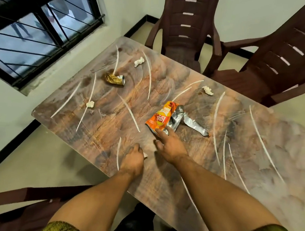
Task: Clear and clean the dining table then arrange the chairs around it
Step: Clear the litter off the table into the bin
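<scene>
Our left grip (133,159) rests on the near edge of the brown marbled plastic surface (97,135), its fingers curled round a small crumpled white tissue (145,155), of which only a scrap shows beside the thumb. Our right grip (169,145) lies just beside it with its fingers stretched forward and the thumb spread, holding nothing. Its fingertips (157,132) touch the near edge of the torn orange crisp packet (161,118), which lies flat at the middle of the surface with its silver lining spilling out to the right.

Three more crumpled white tissue wads sit well apart on the surface: one at the left (90,104), one towards the far end (139,61) and one on the right (207,90). A crushed gold drink can (114,79) lies on its side towards the far left. White streaks curve across the whole top.

A dark brown plastic chair (185,28) stands at the far end, a second chair (276,65) stands at an angle off the far right corner, and a third chair (17,205) is near our left arm. A black-barred window (37,28) is set in the wall to the left.
</scene>
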